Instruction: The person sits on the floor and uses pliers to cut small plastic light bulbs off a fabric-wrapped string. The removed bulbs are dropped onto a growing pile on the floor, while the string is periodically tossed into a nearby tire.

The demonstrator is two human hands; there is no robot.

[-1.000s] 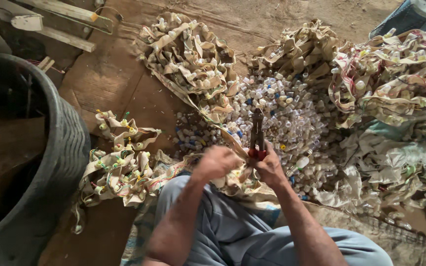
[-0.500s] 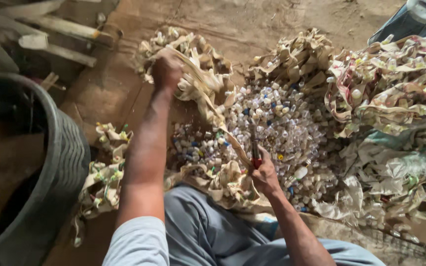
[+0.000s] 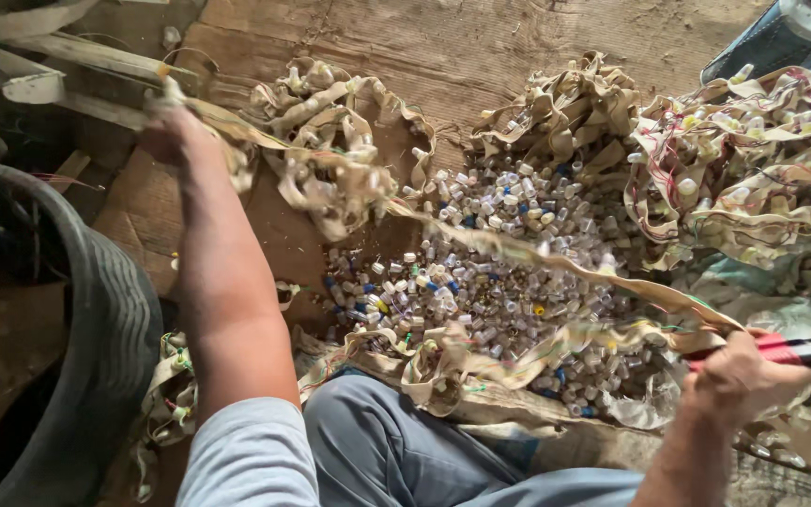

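Left hand (image 3: 175, 141) is up at far left, closed in a pinch on one end of a long tan fabric strip (image 3: 518, 253); motion blur hides the exact finger wrap. Right hand (image 3: 739, 376) is at near right, fisted around a red-handled tool (image 3: 790, 349), likely a cutter, and looks to be pinching the strip's other end against it, though I can't tell how firmly. The strip spans taut across the scene, above the pile of small clear and coloured caps (image 3: 499, 272) on the floor. Risks, as I judge them: the blade sits right beside the gripping fingers, so a slip under tension could nick the hand; if the strip snaps or pulls free, the left arm swings toward the wooden slats (image 3: 68, 61) at far left; the trailing strip could drag through the cap pile and scatter it, or snag on the heaped strip bundles (image 3: 330, 150). Surface: bare dusty ground with worn board or cardboard patches, cluttered. More tangled strip heaps with thin coloured wires (image 3: 753, 160) at far right, loose scraps by the knees. A dark round tub (image 3: 105, 319) sits at near left, a blue object (image 3: 762, 42) at the far right corner. Person is seated low, grey trousers, light sleeve.
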